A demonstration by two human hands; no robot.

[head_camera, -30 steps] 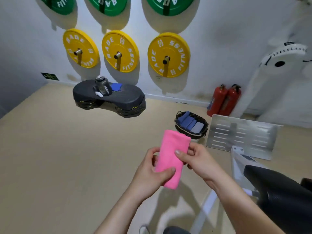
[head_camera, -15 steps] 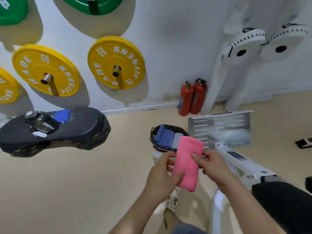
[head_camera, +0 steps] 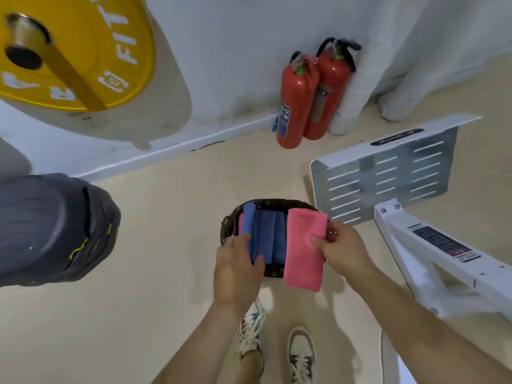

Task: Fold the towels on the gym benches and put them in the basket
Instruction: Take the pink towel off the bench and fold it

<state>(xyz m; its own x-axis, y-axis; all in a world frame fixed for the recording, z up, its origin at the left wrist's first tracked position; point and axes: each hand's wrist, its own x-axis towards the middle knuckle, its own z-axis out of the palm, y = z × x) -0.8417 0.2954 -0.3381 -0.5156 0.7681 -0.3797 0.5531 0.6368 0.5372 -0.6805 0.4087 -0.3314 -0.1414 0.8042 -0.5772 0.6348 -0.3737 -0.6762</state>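
Yellow plate [head_camera: 69,51] at 10 o'clock reads "FIT". Right hand [head_camera: 343,250] pinches pink towel [head_camera: 303,245] over basket [head_camera: 271,202], 3 o'clock side, on beige floor [head_camera: 138,273]. Left hand [head_camera: 238,267], fingers straight, presses blue towels [head_camera: 268,234] inside.

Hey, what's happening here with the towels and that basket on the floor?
A person is standing over a dark basket on the gym floor, putting towels away. The right hand pinches a folded pink towel, held over the basket's right side and not yet in it. The left hand presses on the folded blue towels already packed inside, seemingly to make room. Two red fire extinguishers stand by the wall behind.
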